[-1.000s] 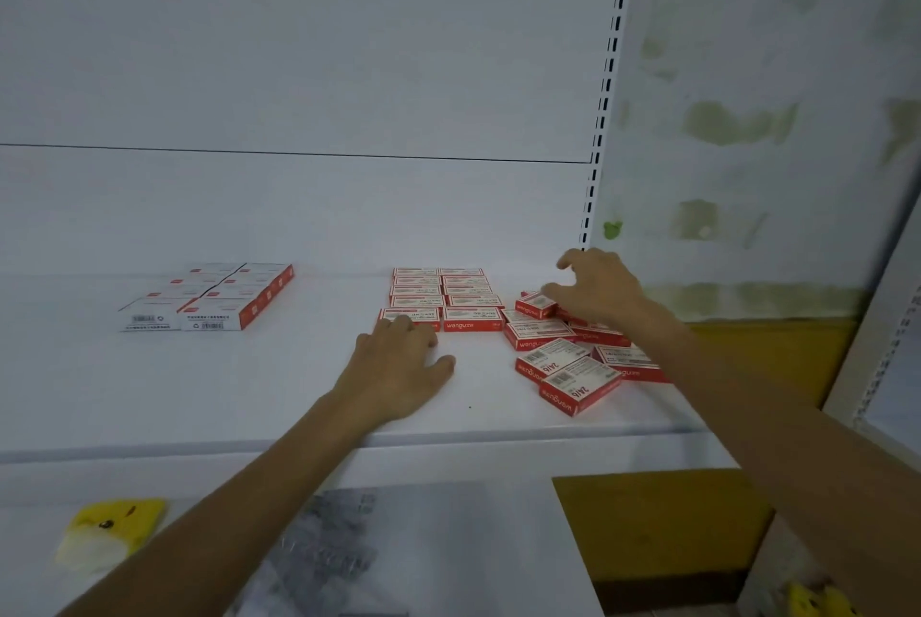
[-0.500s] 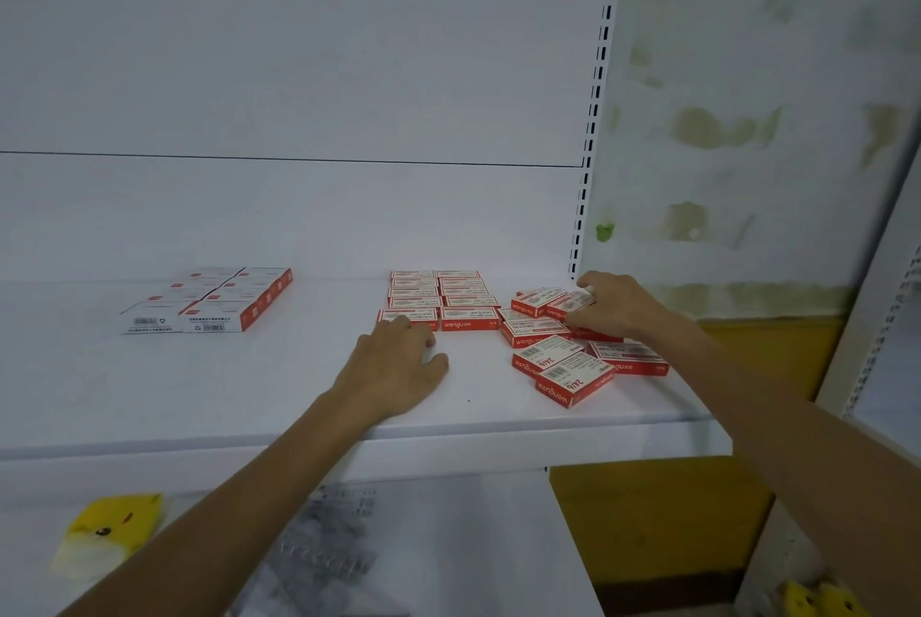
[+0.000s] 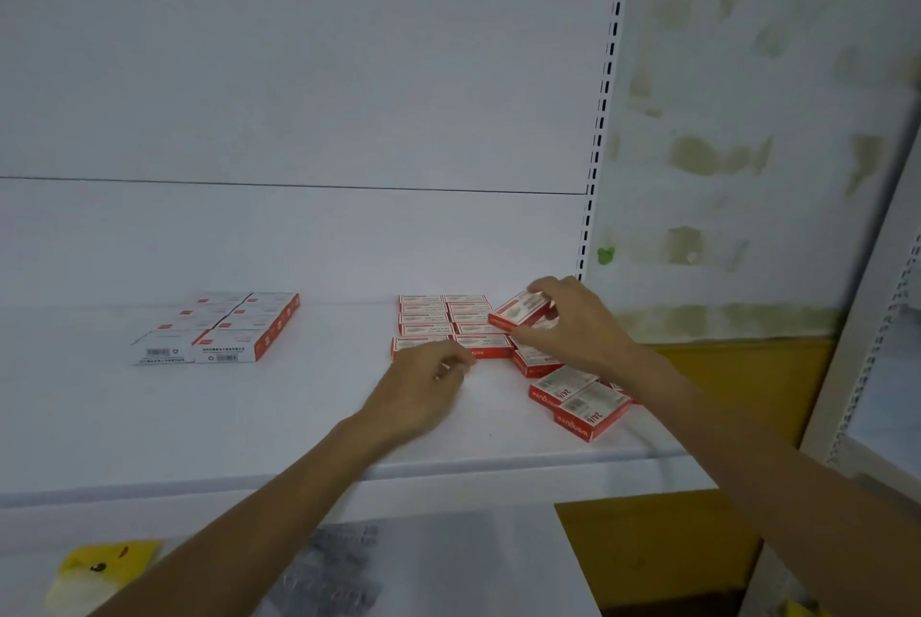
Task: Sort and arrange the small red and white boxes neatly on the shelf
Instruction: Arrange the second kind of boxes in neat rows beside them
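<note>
Low at the left, under the shelf, a yellow plastic packet [image 3: 99, 566] is seen. Up on the white metal shelf [image 3: 199, 422], a block of flat white cardboard packs with red sides [image 3: 224, 327] is laid at the left, well apart from the rest. At the middle, a tidy two-column grid of small red and white boxes [image 3: 438, 317] is set near the back panel. The left hand [image 3: 423, 392] is rested at the grid's front row, fingers curled and blurred; whether anything is gripped cannot be told. One tilted red and white box [image 3: 521, 310] is pinched by the right hand [image 3: 578, 327] and held just above the grid's right edge. Further right, loose red and white boxes [image 3: 580, 399] are scattered at odd angles towards the shelf's front corner.
</note>
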Motion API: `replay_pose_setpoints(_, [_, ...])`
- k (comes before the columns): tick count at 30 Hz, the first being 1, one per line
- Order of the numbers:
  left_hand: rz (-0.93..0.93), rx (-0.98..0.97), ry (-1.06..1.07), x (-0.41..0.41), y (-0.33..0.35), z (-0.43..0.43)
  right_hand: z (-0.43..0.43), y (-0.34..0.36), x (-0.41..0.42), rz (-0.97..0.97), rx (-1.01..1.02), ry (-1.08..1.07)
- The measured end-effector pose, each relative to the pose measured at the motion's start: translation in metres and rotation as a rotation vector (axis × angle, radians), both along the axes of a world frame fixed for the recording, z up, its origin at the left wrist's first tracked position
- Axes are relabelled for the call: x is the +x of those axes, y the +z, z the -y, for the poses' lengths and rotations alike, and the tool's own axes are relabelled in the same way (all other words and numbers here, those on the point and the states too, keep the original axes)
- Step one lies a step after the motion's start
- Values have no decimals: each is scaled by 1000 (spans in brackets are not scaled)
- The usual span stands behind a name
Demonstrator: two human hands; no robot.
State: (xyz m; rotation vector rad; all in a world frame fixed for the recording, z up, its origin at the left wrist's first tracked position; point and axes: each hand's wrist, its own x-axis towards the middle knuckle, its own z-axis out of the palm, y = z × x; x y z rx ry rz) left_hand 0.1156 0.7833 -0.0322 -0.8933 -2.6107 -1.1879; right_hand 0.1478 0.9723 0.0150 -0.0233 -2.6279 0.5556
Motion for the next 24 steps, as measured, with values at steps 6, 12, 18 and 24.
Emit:
replay_pose_setpoints(6, [578,688,-114,9,21,10,45,-12,2,-134,-56,175])
replay_pose_setpoints(12, [563,696,29,6,28,36,72,-22,-5,-264,-121,300])
replay_pose_setpoints(18, [386,715,312,-3,17,42,84,-27,-12,-221,-82,268])
replay_pose_setpoints(24, [257,536,296,1,11,44,81,-33,-11,-98,-150,183])
